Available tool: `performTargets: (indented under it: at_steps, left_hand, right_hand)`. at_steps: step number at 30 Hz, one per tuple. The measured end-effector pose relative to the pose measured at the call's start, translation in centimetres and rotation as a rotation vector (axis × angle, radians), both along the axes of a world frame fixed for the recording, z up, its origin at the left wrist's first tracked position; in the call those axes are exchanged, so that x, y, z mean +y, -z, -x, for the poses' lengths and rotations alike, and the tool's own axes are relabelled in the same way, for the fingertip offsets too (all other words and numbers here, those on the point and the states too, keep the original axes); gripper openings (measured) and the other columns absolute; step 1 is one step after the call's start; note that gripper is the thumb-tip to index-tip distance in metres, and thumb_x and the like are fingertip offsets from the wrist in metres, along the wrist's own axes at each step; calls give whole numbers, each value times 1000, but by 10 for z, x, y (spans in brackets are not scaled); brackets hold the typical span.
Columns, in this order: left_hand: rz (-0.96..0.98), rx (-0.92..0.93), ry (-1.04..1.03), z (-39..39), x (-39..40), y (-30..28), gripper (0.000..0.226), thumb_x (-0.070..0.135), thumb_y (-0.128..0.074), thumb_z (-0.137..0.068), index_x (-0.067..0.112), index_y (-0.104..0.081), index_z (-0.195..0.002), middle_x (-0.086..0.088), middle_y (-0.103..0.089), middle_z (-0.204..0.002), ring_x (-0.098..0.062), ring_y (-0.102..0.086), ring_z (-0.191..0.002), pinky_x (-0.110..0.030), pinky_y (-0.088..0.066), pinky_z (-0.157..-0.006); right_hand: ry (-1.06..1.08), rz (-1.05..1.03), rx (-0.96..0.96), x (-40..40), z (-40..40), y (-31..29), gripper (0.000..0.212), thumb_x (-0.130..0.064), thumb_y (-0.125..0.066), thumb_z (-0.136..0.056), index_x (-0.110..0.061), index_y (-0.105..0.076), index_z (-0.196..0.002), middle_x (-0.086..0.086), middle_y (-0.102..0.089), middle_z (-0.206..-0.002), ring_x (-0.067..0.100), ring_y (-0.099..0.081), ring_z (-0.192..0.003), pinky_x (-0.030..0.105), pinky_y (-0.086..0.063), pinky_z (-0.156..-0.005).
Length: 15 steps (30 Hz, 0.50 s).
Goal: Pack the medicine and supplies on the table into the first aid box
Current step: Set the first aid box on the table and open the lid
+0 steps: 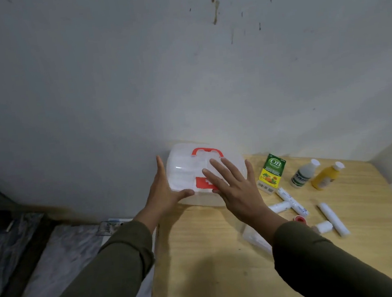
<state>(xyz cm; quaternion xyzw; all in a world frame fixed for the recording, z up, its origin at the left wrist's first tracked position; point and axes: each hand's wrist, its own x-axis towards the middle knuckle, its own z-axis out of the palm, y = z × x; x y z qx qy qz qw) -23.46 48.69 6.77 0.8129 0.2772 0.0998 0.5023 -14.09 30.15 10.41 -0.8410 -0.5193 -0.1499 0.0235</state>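
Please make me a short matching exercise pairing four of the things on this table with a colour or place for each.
Things:
1. first aid box
2. medicine carton
3. yellow bottle
4. left hand

Descriptions:
A. green and yellow, beside the box
B. lying farthest right of the two bottles
C. clear with a red handle, lid closed
D. at the box's left side

Pairs: 1-C, 2-A, 3-B, 4-D

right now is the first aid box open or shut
Shut. The clear lid of the first aid box sits down on its base with the red handle on top. Both hands rest on it, nothing is packed yet.
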Motion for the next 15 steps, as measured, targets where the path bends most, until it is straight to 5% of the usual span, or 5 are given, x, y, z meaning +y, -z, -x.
performTargets:
  at_steps: [7, 11, 15]
  left_hand:
    - [55, -66, 81, -4, 3, 1, 111, 53, -80, -59, 42, -7, -141, 9, -30, -147, -18, -35, -132, -40, -39, -104]
    - [-70, 118, 118, -6, 6, 7, 116, 60, -68, -71, 35, 19, -143, 12, 13, -157, -22, -11, -145, -44, -26, -113]
    - [-79, 219, 150, -6, 6, 8, 115, 64, -61, -74, 30, 26, -142, 11, 26, -155, -24, -5, -146, -50, -21, -115]
  right_hand:
    - [9, -64, -36, 23, -31, -42, 46, -34, -33, -93, -28, -32, -139, 6, -47, -144, 30, -44, -132, 67, -24, -103]
    - [80, -40, -5, 42, -58, -60, 45, -37, -28, -97, -32, -25, -142, 8, -42, -146, 32, -38, -135, 66, -18, -106]
    - [149, 28, 32, 58, -82, -69, 52, -41, -34, -98, -33, -14, -146, 9, -32, -151, 31, -28, -139, 63, -14, -110]
